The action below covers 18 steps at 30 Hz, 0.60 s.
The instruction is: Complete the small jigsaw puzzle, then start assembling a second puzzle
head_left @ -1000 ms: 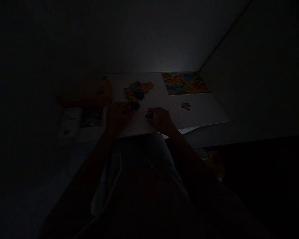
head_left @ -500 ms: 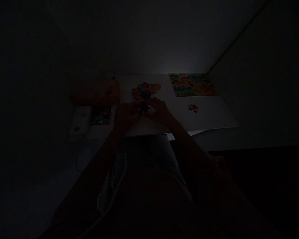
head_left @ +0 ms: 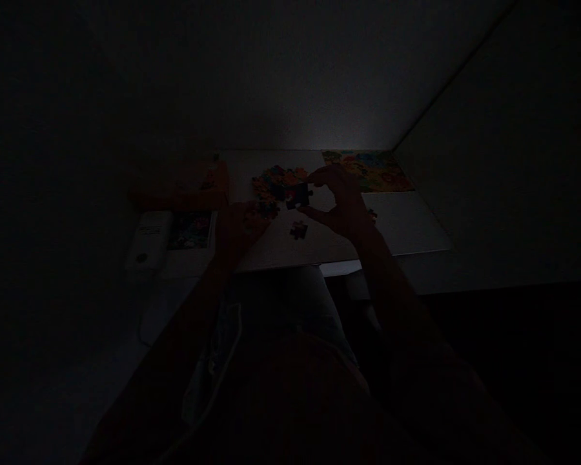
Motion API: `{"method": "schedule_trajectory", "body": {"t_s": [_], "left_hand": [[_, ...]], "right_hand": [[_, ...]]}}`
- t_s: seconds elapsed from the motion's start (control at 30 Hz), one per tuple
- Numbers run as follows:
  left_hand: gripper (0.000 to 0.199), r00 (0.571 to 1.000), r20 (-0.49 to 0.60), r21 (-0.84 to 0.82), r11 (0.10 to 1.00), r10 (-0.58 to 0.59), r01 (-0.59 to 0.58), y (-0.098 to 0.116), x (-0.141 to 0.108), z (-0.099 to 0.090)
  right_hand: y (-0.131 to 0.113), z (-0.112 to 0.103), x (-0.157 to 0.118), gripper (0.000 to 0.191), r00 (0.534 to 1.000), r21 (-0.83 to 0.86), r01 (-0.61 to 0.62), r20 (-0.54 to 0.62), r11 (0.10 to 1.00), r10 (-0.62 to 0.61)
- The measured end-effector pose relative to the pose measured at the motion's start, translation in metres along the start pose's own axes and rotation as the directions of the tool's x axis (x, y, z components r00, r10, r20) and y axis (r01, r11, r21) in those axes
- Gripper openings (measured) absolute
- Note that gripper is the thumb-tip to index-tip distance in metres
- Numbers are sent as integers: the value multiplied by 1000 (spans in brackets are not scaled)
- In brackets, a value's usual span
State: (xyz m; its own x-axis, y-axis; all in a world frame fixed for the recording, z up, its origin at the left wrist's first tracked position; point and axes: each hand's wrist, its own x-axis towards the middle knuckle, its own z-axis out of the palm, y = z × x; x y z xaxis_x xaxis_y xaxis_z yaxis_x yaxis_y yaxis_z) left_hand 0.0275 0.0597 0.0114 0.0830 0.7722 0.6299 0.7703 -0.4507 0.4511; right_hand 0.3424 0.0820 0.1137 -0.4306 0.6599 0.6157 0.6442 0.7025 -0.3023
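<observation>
The scene is very dark. My right hand (head_left: pixel 346 203) grips a dark jigsaw puzzle piece (head_left: pixel 297 196) with a reddish patch between thumb and fingers, raised over the table. Further left, my left hand (head_left: pixel 239 229) is closed around several dark puzzle pieces (head_left: pixel 270 210); how they sit in the fingers is hard to see. Between the hands, a loose puzzle piece (head_left: pixel 299 230) lies on the white tabletop (head_left: pixel 271 248). Just beyond them spreads a heap of orange and dark puzzle pieces (head_left: pixel 278 174).
An orange box (head_left: pixel 179 184) stands at the left, with a dark floral picture card (head_left: pixel 190 230) and a white device (head_left: pixel 148 240) in front. At the back right lies a colourful picture sheet (head_left: pixel 372 169). Another puzzle piece (head_left: pixel 372 216) is partly behind my right hand.
My right hand has moved right and away from my left hand, now with a dark puzzle piece in its grip. A loose piece has come into view on the table between them.
</observation>
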Motion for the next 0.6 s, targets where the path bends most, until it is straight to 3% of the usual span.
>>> {"method": "schedule_trajectory", "body": {"t_s": [0.2,0.43,0.6], "left_hand": [[50,996,5,-2,996,-86,86,6,3,-5],[49,999,-14,-41,998,-40,39,0,2,2],[49,999,-35,-55,998,-16,14,-5,3,5]], "right_hand": [[-21,-55,6,54,995,-51,51,-86,997,-55],[-39,-89,6,55,995,-38,67,-72,997,-69],[-41,-104,7,58,965,-34,217,-143,976,-219]]}}
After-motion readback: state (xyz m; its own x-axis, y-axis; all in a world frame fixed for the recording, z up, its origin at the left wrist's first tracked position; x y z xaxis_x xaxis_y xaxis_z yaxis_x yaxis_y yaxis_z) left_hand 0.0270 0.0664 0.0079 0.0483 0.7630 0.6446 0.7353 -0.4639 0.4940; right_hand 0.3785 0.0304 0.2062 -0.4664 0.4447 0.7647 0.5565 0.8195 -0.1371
